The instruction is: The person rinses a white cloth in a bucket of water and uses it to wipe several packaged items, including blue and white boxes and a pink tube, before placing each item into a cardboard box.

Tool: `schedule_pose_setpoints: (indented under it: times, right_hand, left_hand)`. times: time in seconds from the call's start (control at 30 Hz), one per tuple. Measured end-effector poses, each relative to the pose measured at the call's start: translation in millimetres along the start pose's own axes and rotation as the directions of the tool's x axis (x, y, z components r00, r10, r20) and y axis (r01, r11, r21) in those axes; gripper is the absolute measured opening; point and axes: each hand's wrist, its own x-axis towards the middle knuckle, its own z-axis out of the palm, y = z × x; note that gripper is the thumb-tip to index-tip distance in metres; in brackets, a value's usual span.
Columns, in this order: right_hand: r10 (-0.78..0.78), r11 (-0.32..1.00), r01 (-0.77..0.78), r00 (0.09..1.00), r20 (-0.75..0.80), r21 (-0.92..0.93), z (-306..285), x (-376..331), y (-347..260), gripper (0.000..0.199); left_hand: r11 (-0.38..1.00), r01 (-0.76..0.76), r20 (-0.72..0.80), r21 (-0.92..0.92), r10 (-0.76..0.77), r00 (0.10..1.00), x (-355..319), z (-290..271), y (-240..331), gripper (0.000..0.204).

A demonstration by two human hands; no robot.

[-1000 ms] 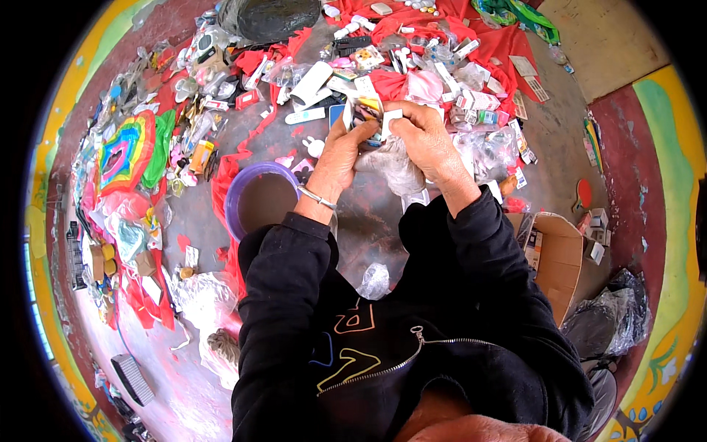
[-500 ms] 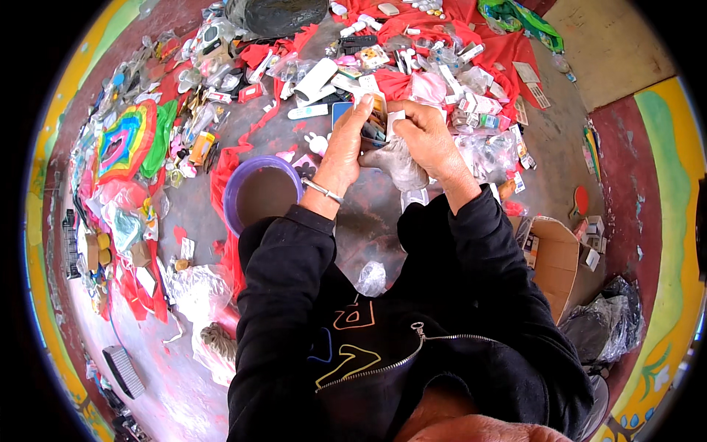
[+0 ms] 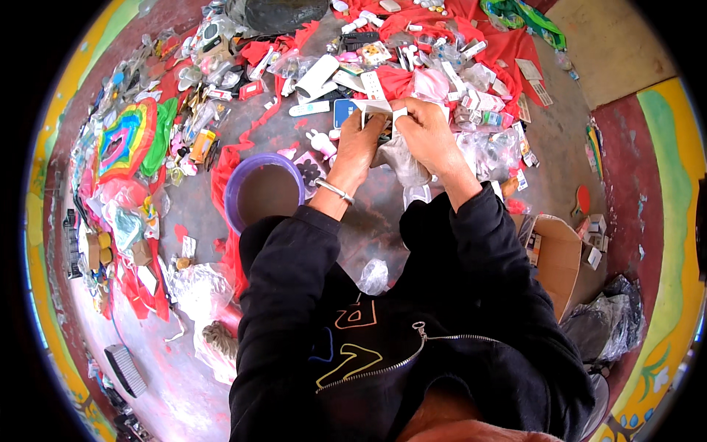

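Both my hands work close together in front of me. My left hand (image 3: 358,147), with a silver bangle at the wrist, is closed with its thumb up on a white flap or card (image 3: 374,107). My right hand (image 3: 431,136) is closed too, pinching a small white piece at its fingertips. A greyish, dirty cloth (image 3: 409,163) hangs from under the right hand, across the gap between both hands. What lies between the palms is mostly hidden. Just beyond the left hand is a blue card-like thing (image 3: 343,113). Near the left wrist lies a small white bunny figure (image 3: 321,143).
A purple bucket (image 3: 230,193) of murky water stands left of my left forearm. Mixed small goods and red cloth (image 3: 508,55) cover the floor ahead. An open cardboard box (image 3: 560,254) is on the right, a crumpled clear plastic ball (image 3: 374,276) between my legs.
My left hand has shifted slightly right and turned, its thumb bending inward. The white flap now stands out above it, and more of the blue card shows.
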Motion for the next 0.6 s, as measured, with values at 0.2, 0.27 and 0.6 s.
schedule_pose_setpoints:
  times: [0.2, 0.27, 0.6]
  right_hand:
    - [0.067, 0.980, -0.062, 0.998, -0.020, 0.189, -13, 4, 11, 0.026]
    - [0.134, 0.929, -0.123, 0.991, -0.009, 0.348, -21, 5, 4, 0.024]
    - [0.075, 0.766, -0.213, 0.967, 0.245, 0.606, -56, -3, -16, 0.030]
  left_hand:
    - [0.999, 0.036, 0.276, 0.009, -0.037, 0.961, -4, -1, 22, 0.053]
    - [1.000, -0.012, 0.400, -0.002, 0.011, 0.917, -3, -11, 30, 0.062]
    - [0.980, 0.190, 0.384, 0.060, -0.199, 0.902, -6, -30, 22, 0.069]
